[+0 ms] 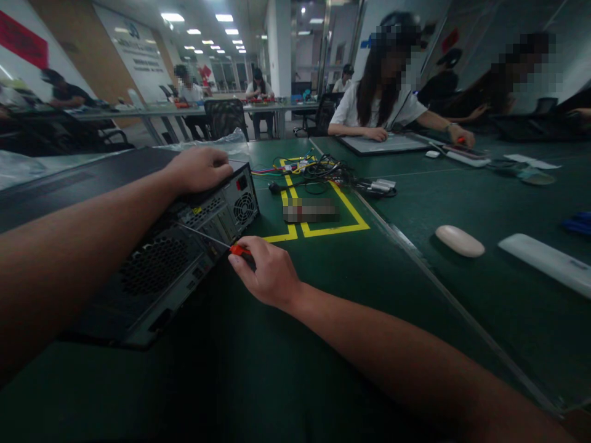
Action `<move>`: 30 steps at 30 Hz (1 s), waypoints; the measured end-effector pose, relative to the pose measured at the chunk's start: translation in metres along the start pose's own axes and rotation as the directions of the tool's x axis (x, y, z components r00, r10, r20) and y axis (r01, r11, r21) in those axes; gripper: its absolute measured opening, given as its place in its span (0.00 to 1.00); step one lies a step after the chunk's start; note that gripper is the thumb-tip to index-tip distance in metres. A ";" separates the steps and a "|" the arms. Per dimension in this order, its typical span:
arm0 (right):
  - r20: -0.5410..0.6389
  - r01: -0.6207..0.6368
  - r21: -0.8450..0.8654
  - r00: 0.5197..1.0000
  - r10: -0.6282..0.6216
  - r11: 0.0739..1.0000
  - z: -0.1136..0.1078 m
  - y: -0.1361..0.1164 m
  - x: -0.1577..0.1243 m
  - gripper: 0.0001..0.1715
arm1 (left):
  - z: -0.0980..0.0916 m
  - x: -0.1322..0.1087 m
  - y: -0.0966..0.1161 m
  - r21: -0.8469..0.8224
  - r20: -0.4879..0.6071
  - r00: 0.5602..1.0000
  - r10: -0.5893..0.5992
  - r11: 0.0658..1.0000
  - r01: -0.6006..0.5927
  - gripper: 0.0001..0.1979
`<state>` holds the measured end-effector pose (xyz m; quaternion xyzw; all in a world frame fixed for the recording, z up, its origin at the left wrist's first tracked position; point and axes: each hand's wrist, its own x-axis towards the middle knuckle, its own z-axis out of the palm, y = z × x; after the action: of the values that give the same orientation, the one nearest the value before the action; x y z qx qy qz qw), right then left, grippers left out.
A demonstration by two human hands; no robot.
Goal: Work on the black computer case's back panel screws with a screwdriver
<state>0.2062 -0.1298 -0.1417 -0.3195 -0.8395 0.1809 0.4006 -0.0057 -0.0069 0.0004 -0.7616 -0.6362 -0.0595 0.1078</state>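
A black desktop computer case (152,271) lies on its side on the green mat, its rear panel with fan grille (244,208) facing me. My left hand (199,170) rests on the case's top edge, fingers curled over it. My right hand (268,271) is closed around a red-handled screwdriver (237,249). Its thin metal shaft runs left to the rear panel of the case.
A bundle of coloured cables (318,169) lies inside a yellow-taped rectangle (332,229) behind the case. A white mouse (459,240) and a white keyboard (547,263) sit at right. Other people work at the far side of the table and at desks beyond.
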 end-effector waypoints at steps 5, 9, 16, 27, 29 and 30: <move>-0.001 -0.002 -0.023 1.000 0.002 1.000 -0.001 0.000 0.001 0.22 | -0.002 -0.001 0.003 0.015 0.013 1.000 -0.014 1.000 0.014 0.25; 0.005 -0.005 -0.028 1.000 0.005 1.000 -0.003 -0.001 0.002 0.22 | -0.002 -0.001 0.002 0.012 0.001 1.000 0.003 1.000 -0.003 0.23; -0.015 0.027 0.030 1.000 -0.027 0.999 0.000 0.002 0.001 0.22 | 0.000 0.000 -0.001 -0.020 -0.008 1.000 0.006 1.000 -0.006 0.21; 0.001 0.072 0.003 0.997 -0.072 0.997 0.003 0.006 0.000 0.16 | -0.001 -0.001 0.002 -0.020 -0.006 1.000 0.006 1.000 -0.006 0.22; 0.002 0.070 0.007 0.998 -0.070 0.998 0.002 0.006 0.000 0.16 | -0.002 -0.001 0.002 -0.024 0.000 1.000 0.002 1.000 -0.002 0.21; 0.003 0.069 0.006 0.998 -0.069 0.998 0.002 0.006 0.000 0.16 | -0.002 -0.001 0.002 -0.025 -0.001 1.000 0.001 1.000 -0.001 0.21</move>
<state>0.2066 -0.1255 -0.1460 -0.2888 -0.8501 0.1702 0.4061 -0.0038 -0.0084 0.0015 -0.7632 -0.6350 -0.0677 0.0987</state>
